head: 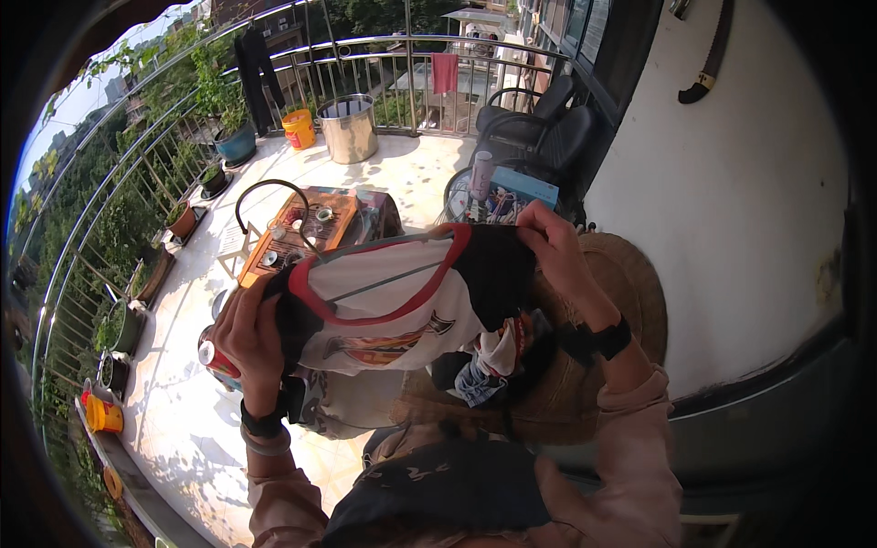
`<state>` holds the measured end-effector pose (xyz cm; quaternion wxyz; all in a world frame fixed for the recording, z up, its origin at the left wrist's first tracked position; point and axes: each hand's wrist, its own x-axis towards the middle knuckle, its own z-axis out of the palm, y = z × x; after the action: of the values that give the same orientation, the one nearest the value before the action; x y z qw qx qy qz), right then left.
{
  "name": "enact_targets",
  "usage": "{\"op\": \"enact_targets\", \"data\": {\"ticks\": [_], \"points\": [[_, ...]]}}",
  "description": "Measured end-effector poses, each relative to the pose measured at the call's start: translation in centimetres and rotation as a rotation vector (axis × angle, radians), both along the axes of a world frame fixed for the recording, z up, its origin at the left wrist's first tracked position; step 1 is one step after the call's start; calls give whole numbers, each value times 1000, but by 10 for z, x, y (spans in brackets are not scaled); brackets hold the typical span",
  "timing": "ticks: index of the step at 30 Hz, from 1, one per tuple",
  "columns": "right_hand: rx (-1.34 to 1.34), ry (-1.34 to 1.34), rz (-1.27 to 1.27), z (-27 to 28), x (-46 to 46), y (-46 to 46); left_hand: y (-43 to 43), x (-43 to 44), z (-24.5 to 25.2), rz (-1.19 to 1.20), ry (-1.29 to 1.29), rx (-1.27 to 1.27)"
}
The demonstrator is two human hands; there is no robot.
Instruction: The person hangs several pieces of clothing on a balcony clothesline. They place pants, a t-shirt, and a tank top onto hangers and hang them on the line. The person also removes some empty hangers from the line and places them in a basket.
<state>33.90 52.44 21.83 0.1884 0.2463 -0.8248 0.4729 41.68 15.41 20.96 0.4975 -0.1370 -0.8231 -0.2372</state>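
My left hand [248, 335] grips one black sleeve end of a white T-shirt [404, 335] with a red collar and a printed front. My right hand [558, 257] pinches the other black shoulder at the top. Between them the shirt hangs stretched, its neck opening facing me. A thin grey strip crosses inside the collar. Below the right side lies a pile of crumpled clothes [486, 370], partly hidden by the shirt. Dark cloth [438, 486] covers my lap.
A wooden tea tray [336, 205] with small cups stands ahead, a curved dark tube over it. A red can [218, 359] is beside my left hand. On the right are a round brown seat [616, 294], a blue box [524, 183] and black chairs [569, 133].
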Motion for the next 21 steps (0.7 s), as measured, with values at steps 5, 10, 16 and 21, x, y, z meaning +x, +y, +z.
{"op": "enact_targets", "data": {"ticks": [5, 10, 16, 21], "points": [[146, 264, 6, 16, 6, -12, 11, -2, -7, -84, -140, -70], [435, 357, 178, 18, 24, -53, 21, -5, -9, -119, -188, -2], [272, 265, 46, 34, 21, -48, -19, -13, -25, 19, -175, -106], [252, 297, 16, 43, 24, -48, -51, -22, -32, 218, -331, -14]]}}
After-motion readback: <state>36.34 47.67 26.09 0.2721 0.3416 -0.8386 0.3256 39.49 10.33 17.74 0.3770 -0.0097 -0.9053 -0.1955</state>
